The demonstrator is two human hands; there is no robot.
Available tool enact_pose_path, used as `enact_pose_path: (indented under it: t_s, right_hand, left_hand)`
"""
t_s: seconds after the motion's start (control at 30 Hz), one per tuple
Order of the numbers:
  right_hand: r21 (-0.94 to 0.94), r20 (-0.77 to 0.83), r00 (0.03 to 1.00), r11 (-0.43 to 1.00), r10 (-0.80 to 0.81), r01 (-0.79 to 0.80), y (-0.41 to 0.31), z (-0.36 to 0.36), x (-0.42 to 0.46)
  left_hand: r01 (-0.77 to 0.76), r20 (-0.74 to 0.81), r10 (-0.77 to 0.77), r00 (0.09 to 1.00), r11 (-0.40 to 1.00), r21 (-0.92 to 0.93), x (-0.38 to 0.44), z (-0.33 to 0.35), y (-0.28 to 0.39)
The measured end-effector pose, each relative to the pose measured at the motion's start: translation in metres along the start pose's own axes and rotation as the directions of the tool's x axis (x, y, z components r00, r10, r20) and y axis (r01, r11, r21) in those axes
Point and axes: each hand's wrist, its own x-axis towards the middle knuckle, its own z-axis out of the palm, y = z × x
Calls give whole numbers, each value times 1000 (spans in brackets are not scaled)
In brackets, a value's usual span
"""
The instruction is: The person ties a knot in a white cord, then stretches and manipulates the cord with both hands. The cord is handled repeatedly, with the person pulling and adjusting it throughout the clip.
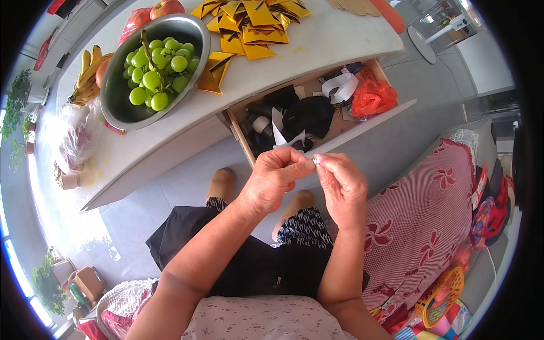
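Observation:
Over the front edge of an open drawer (365, 132), my hands meet fingertip to fingertip. Between the right thumb and forefinger, my right hand (343, 182) pinches a small crumpled white item (317, 160), too small to identify. From the other side, my left hand (272, 176) pinches at the same item's edge; a thin line shows at those fingertips, possibly a thread or needle. Black fabric (255, 267) covers my lap. Inside the drawer lie a bundle of black cloth (308, 117), a white strap roll (340, 86), white paper scraps (278, 129) and a red plastic bag (374, 98).
On the white table (170, 151) stand a metal bowl (111, 102) of green grapes (159, 63), folded gold papers (259, 25), bananas (87, 78) and a clear plastic bag (78, 131). A patterned red cover (408, 221) and a yellow basket (440, 299) are at right.

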Motion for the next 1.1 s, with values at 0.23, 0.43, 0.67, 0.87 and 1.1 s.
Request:
enact_pose_path:
  t_s: [0.23,0.43,0.67,0.87,1.1]
  right_hand:
    - [-191,40,983,964,-181,186,4,-2,-1]
    - [-265,111,979,944,-173,197,6,-6,-2]
    - [-454,194,943,827,-272,332,5,-6,2]
    - [-392,155,958,875,-241,284,5,-6,1]
    - [-236,132,990,969,-44,75,5,-11,-3]
  left_hand:
    - [71,50,-66,997,993,-99,0,-1,4]
    - [194,93,-182,979,971,-139,2,-5,6]
    - [237,51,-234,971,968,-84,2,-4,7]
    - [201,78,-198,977,979,-35,4,-11,4]
    - [101,114,-136,984,957,271,-1,-9,11]
